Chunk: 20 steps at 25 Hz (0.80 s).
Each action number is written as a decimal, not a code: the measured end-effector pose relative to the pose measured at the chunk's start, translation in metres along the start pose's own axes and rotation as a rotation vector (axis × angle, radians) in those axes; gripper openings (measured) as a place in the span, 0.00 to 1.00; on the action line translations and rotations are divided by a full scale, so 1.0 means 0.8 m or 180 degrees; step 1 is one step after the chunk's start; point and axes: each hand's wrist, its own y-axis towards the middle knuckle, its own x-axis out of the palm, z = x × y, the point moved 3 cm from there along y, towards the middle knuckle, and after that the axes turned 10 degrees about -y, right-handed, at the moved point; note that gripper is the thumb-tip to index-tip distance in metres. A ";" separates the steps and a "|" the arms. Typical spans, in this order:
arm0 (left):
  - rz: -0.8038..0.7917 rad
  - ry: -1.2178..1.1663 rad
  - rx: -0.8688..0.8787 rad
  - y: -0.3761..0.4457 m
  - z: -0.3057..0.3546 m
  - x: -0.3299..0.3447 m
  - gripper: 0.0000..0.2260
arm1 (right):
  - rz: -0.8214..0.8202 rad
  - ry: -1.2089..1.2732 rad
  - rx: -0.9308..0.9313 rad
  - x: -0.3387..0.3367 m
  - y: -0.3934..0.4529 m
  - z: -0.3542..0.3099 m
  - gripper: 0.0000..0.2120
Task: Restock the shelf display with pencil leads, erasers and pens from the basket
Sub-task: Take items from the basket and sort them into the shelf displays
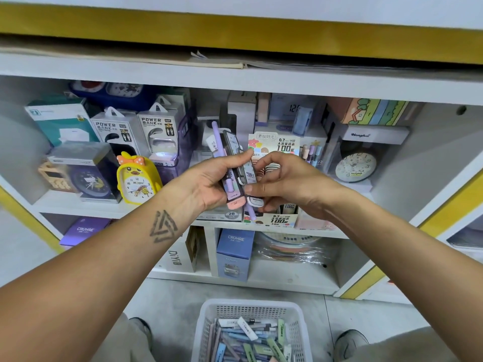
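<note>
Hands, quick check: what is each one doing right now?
Left hand: grips a bundle of lead cases and a purple pen.
Right hand: pinches one lead case in that bundle.
</note>
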 end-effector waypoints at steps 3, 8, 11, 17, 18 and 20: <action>0.0074 0.0127 0.0126 0.002 0.004 -0.003 0.06 | 0.0345 0.0004 0.0077 -0.020 0.002 0.002 0.16; 0.0385 0.0391 0.0084 0.003 0.008 -0.019 0.05 | 0.0628 -0.1011 -0.0162 -0.059 -0.005 -0.004 0.18; 0.0440 0.0373 0.0075 0.003 0.009 -0.024 0.10 | 0.0882 -0.1396 -0.0426 -0.080 -0.011 -0.011 0.12; 0.0434 0.0401 0.0024 0.003 0.004 -0.024 0.04 | 0.1103 -0.2349 -0.0919 -0.067 -0.002 -0.001 0.03; 0.0412 0.0389 0.0003 0.004 0.003 -0.023 0.03 | 0.1065 -0.2622 -0.1029 -0.062 -0.002 0.000 0.01; 0.0345 0.0356 -0.0024 0.005 0.001 -0.021 0.02 | 0.0974 -0.3097 -0.1216 -0.052 0.000 0.002 0.03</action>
